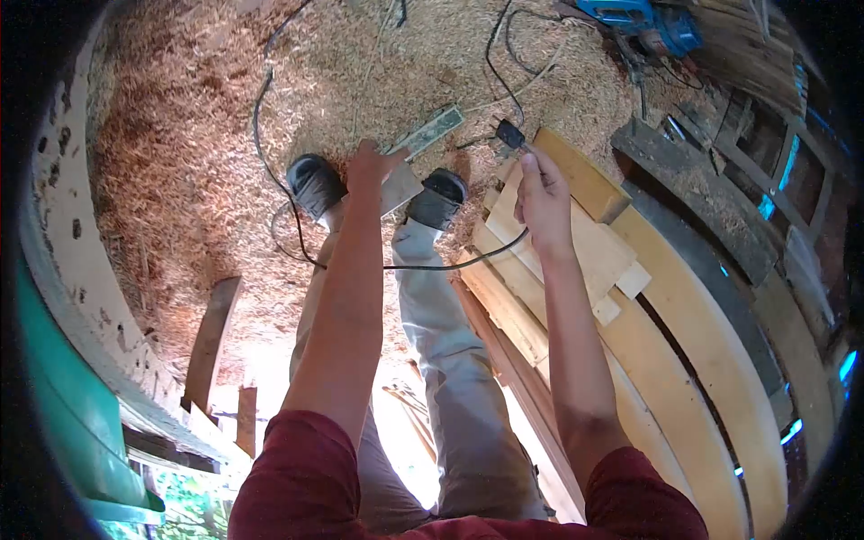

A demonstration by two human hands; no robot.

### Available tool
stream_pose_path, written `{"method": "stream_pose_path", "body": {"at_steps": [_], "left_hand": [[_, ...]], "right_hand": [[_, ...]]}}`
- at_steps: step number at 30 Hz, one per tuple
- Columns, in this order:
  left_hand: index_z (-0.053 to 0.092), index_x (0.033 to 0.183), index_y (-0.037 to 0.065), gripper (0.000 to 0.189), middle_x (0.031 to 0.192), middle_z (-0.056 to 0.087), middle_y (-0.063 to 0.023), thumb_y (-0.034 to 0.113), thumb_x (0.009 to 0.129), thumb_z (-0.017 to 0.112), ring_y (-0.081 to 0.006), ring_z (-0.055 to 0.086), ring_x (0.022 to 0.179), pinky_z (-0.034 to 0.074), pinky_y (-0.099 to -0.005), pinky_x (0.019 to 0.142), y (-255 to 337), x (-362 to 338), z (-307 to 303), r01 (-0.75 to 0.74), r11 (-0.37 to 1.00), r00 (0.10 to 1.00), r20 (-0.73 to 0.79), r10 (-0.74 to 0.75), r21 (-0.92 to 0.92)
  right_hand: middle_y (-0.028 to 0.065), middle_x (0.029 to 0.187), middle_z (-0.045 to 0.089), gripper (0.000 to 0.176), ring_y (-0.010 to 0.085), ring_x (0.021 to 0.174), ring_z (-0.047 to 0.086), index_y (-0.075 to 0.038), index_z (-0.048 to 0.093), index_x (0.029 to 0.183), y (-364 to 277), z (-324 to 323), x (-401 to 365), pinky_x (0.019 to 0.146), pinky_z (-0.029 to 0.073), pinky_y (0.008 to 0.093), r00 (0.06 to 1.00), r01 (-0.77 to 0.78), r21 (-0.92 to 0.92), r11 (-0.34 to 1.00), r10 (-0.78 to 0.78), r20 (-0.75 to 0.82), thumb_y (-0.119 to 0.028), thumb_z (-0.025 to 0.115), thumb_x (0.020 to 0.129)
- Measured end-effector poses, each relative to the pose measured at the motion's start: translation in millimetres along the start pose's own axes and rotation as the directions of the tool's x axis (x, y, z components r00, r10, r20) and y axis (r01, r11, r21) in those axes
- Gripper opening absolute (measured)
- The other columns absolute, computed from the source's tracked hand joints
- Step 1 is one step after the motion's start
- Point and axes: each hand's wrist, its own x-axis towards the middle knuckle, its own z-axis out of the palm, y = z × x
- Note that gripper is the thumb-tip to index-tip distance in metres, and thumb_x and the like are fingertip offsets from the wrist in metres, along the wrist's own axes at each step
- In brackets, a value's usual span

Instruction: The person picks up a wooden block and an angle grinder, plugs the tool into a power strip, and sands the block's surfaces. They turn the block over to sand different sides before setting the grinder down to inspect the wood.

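Observation:
My left hand [367,167] is closed around the near end of a long, narrow, pale power strip [430,133], which points up and to the right above the shavings. My right hand [544,193] pinches a black plug [510,135] between thumb and fingers, to the right of the strip and apart from it. A black cord [432,267] runs from below my right hand across in front of my legs and up the left side. Beneath my left hand, a flat piece of wood [400,188] lies between my shoes.
Wood shavings [207,117] cover the ground. Stacked planks [693,333] and boards lie at the right. A blue power tool [643,22] sits at the top right, with cords nearby. At the left are a pale curved beam [76,225] and a green surface [67,387].

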Motion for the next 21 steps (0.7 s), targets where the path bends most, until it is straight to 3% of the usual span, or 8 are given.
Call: {"method": "stream_pose_path", "body": {"at_steps": [1,4,7,10,11,14,17,21], "left_hand": [[0.056,0.151,0.008,0.106,0.138,0.069,-0.0285,0.067,0.071,0.09,-0.0398,0.066,0.132,0.057,-0.0518,0.104,0.5,-6.0,-0.4,-0.008,0.999,0.999,-0.041,0.006,-0.053],[0.055,0.153,0.018,0.099,0.143,0.063,-0.029,0.063,0.073,0.091,-0.0414,0.068,0.128,0.06,-0.0529,0.099,16.5,-35.3,-9.8,-0.054,0.999,0.992,0.111,0.054,-0.001],[0.055,0.152,0.025,0.088,0.149,0.055,-0.0238,0.056,0.078,0.09,-0.0416,0.073,0.115,0.062,-0.0529,0.091,38.1,-54.0,14.8,-0.037,0.965,0.999,-0.01,0.041,0.259],[0.058,0.148,0.023,0.075,0.14,0.056,-0.0261,0.05,0.084,0.087,-0.0453,0.074,0.11,0.064,-0.0528,0.086,44.4,-77.1,21.5,-0.062,0.99,0.971,-0.222,0.09,0.13],[0.058,0.149,0.025,0.075,0.144,0.052,-0.0225,0.049,0.084,0.087,-0.0435,0.074,0.109,0.064,-0.0524,0.084,47.1,-81.4,18.1,-0.077,0.99,0.962,-0.252,0.106,0.121],[0.056,0.15,0.029,0.073,0.15,0.047,-0.0152,0.046,0.086,0.086,-0.0399,0.075,0.106,0.064,-0.0513,0.082,46.8,-77.0,1.8,-0.134,0.981,0.929,-0.325,0.174,0.142],[0.057,0.149,0.031,0.07,0.147,0.05,-0.0146,0.045,0.087,0.085,-0.0396,0.075,0.106,0.064,-0.051,0.082,31.8,-46.9,-12.5,-0.203,0.946,0.895,-0.344,0.285,0.253],[0.059,0.148,0.033,0.069,0.144,0.053,-0.0134,0.045,0.086,0.086,-0.0389,0.075,0.104,0.064,-0.0521,0.082,29.9,-9.5,-29.0,-0.263,0.892,0.872,-0.306,0.383,0.367]], "right_hand": [[-0.0025,0.068,0.051,0.045,0.007,0.047,0.046,-0.005,0.064,0.147,0.0,2.7,3.1,0.044,0.039,0.0268,1.0,-0.009,-0.024,1.0,0.009,0.001,-0.034,0.062,0.112],[-0.0018,0.069,0.054,0.043,0.0074,0.047,0.047,-0.006,0.064,0.147,2.6,10.4,19.9,0.043,0.039,0.0275,0.999,0.003,-0.14,0.99,0.003,0.043,-0.031,0.06,0.113],[-0.001,0.07,0.056,0.039,0.0075,0.05,0.049,-0.005,0.065,0.145,4.5,16.4,34.7,0.045,0.041,0.0279,0.999,0.003,-0.218,0.976,0.008,0.048,-0.026,0.06,0.113],[0.0017,0.075,0.061,0.038,0.0088,0.059,0.054,-0.004,0.066,0.142,16.9,16.4,58.9,0.053,0.045,0.0285,0.997,0.066,-0.27,0.961,-0.056,0.045,-0.026,0.062,0.111],[0.0029,0.077,0.063,0.039,0.0094,0.063,0.056,-0.003,0.067,0.142,21.9,15.1,71.5,0.057,0.047,0.0287,0.994,0.104,-0.285,0.953,-0.094,0.049,-0.027,0.063,0.111],[0.0109,0.094,0.076,0.043,0.0156,0.078,0.067,-0.004,0.07,0.138,17.7,25.6,92.8,0.073,0.055,0.0349,0.946,0.317,-0.408,0.856,-0.313,0.079,-0.034,0.065,0.108],[0.017,0.108,0.079,0.047,0.0248,0.096,0.074,-0.004,0.071,0.135,4.0,41.1,106.1,0.086,0.057,0.0385,0.961,0.275,-0.476,0.836,-0.227,0.158,-0.04,0.067,0.106],[0.0229,0.113,0.078,0.051,0.0376,0.108,0.075,-0.01,0.069,0.139,5.0,69.0,131.7,0.09,0.059,0.0481,0.959,0.267,-0.779,0.568,-0.234,0.158,-0.048,0.061,0.106]]}}
